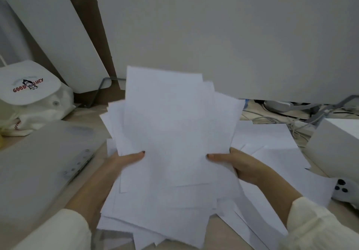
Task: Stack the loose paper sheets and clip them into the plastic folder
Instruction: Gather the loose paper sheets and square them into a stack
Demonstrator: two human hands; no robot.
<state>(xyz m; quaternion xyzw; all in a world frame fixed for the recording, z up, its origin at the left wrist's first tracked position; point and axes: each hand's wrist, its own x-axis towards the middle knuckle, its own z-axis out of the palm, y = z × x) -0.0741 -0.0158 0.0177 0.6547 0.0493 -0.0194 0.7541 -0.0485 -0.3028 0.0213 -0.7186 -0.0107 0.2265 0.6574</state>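
In the centre of the frame, both hands grip an uneven stack of paper sheets (174, 133), left hand (124, 160) and right hand (239, 162) clamped on opposite edges. More loose sheets (272, 152) lie on the surface (219, 236); the plastic folder (38, 162) rests at left.
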